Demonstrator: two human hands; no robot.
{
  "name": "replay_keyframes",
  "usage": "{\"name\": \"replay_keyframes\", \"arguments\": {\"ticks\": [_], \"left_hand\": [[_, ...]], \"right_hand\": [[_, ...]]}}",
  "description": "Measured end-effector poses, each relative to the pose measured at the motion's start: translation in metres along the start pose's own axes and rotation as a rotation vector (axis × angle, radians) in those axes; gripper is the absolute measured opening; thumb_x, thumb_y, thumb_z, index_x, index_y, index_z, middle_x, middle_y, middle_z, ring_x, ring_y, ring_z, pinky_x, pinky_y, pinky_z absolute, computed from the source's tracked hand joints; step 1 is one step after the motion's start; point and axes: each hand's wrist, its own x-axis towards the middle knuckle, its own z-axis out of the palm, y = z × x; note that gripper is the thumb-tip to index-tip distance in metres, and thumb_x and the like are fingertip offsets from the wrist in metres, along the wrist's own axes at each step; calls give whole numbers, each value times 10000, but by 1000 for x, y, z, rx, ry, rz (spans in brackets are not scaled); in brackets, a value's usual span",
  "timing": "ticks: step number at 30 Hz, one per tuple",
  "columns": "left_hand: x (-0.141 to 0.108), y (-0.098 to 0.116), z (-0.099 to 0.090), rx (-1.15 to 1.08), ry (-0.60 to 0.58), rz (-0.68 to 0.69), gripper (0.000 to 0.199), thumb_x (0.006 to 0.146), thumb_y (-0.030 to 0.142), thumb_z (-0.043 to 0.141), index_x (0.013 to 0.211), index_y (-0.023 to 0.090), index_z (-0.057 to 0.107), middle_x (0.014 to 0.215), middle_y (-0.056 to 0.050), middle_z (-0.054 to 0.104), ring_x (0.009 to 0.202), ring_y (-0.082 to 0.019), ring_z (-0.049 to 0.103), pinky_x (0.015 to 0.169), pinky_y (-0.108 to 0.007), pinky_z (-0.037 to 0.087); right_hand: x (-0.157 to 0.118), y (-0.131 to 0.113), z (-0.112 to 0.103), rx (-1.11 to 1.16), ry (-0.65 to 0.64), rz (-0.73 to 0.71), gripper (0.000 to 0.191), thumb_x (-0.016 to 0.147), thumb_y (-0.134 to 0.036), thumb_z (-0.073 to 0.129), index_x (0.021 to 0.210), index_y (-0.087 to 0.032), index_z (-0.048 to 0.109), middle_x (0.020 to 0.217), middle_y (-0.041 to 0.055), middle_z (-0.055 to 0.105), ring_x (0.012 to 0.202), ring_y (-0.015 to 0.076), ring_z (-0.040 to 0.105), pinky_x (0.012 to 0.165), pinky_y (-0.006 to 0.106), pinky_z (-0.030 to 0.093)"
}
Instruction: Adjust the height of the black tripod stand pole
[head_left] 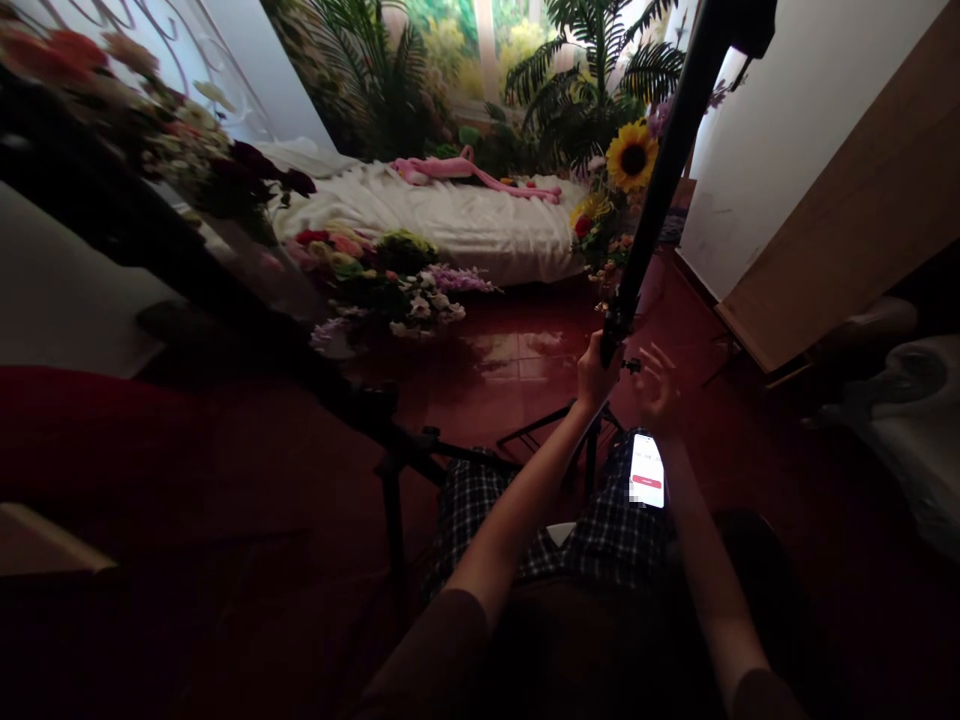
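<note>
My left hand (594, 374) is wrapped round the black pole of a light stand (664, 175), which slants up to the top right of the view. A small black clamp knob (632, 366) sticks out from the pole's collar. Just right of that knob is my right hand (660, 395), its fingers spread and curved with nothing in them. Below the hands, a phone (647, 470) with a lit screen lies on my right thigh, on checked shorts (480, 510). The stand's spread legs (536, 425) show between my knees, partly hidden by my left arm.
A second black stand (247, 330) crosses the left side. Ahead, a white-draped platform (510, 235) bears a pink plush toy (442, 168). Artificial flowers (420, 285) and a sunflower (631, 157) surround it. A wooden panel (832, 230) leans at right above the red tiled floor (517, 350).
</note>
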Motion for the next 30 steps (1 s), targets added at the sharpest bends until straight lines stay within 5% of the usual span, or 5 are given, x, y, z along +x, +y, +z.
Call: {"name": "replay_keyframes", "arguments": {"ticks": [4, 8, 14, 20, 30], "left_hand": [[-1, 0, 2, -2, 34, 1, 348, 896, 494, 563, 1077, 198, 593, 745, -20, 665, 654, -139, 632, 618, -221, 430], [-1, 0, 0, -13, 3, 6, 327, 909, 486, 544, 1072, 206, 591, 695, -1, 634, 606, -127, 601, 595, -218, 415], [1, 0, -2, -1, -2, 12, 314, 921, 486, 520, 1049, 206, 586, 700, -6, 629, 621, -130, 602, 595, -219, 400], [0, 3, -2, -17, -15, 2, 335, 909, 495, 541, 1056, 198, 584, 697, -2, 623, 606, -119, 585, 598, -215, 401], [0, 0, 1, -69, 27, 53, 310, 899, 475, 572, 1041, 200, 588, 725, -3, 650, 601, -109, 598, 572, -204, 390]], "right_hand": [[-22, 21, -11, 3, 28, 169, 531, 891, -448, 552, 1374, -249, 457, 1369, 119, 567, 1261, 236, 566, 957, 447, 543], [-13, 19, -10, -32, -6, 73, 517, 857, -451, 619, 1319, -247, 510, 1440, 118, 498, 1328, 244, 491, 973, 428, 535], [2, 15, 1, -79, 33, 172, 283, 893, -481, 566, 1052, -247, 566, 1066, 65, 666, 995, 188, 654, 940, 358, 508], [2, 16, 14, 154, 17, 365, 343, 904, -535, 499, 1102, -257, 462, 673, -46, 576, 619, 129, 589, 668, 255, 484], [14, 16, 7, 130, -29, 310, 449, 874, -592, 556, 1124, -225, 488, 657, -55, 523, 581, 103, 532, 529, 210, 375]]}}
